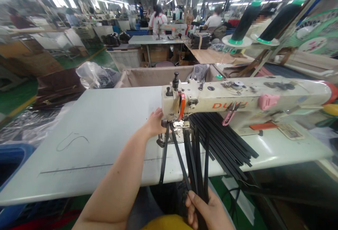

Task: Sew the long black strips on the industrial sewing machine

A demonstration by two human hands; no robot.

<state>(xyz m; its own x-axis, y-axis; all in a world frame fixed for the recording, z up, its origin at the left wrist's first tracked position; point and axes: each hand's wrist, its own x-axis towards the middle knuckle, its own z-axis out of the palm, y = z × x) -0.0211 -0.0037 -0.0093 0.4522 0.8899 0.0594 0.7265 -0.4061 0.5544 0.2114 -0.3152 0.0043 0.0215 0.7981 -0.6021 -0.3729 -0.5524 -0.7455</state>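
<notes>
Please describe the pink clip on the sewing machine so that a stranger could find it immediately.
Start at the cream sewing machine on the white table. On its arm, right of the orange lettering, sits the pink clip. It is broad and blocky, unlike the slim pink tweezers hanging under the lettering.

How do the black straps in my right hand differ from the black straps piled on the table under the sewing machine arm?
The straps in the right hand are few, fanned apart, and run off the table edge down to the hand. The piled straps are many, packed side by side, lying flat and slanted on the table with nothing holding them. The held ones lead up toward the needle area beside the left hand; the pile sits beneath the machine arm. Both are narrow, long and black.
</notes>
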